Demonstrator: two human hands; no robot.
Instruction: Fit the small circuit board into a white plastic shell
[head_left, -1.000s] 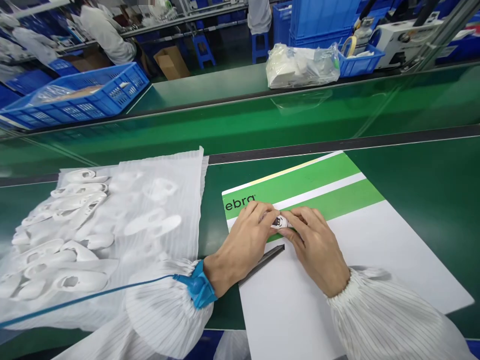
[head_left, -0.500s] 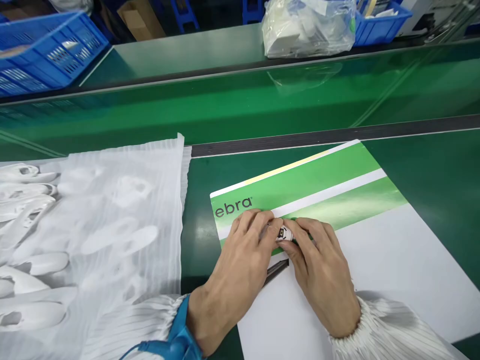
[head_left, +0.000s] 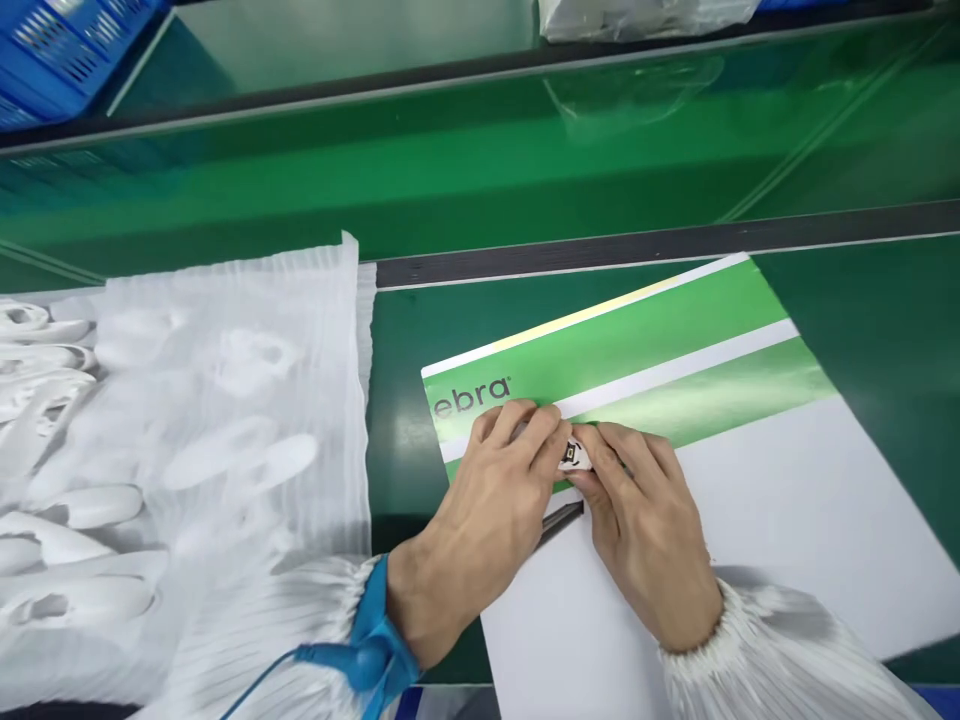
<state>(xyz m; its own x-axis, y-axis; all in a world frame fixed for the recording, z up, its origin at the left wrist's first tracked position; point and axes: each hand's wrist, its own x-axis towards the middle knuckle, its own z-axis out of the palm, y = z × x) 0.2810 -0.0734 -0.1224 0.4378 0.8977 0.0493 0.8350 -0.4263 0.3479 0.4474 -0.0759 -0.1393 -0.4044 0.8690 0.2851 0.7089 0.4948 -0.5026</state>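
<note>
Between the fingertips of both hands is a small white part with a dark square piece on its face. My left hand is closed on its left side, a blue wrist strap with a cord round the wrist. From the right, my right hand pinches the same part with thumb and fingers. Most of the part is hidden by the fingers. Under the left hand a dark, narrow tool sticks out, its kind hidden. Both hands are over a white and green printed sheet lettered "ebra".
Left, several white plastic shells lie on and partly under white foam sheeting. A raised green ledge runs along the back, bearing a blue crate and a clear bag of white items. The green tabletop shows between foam and sheet.
The view has tipped downward, so the ledge and crate sit higher in the picture. Both hands still hold the white part, which has turned slightly.
</note>
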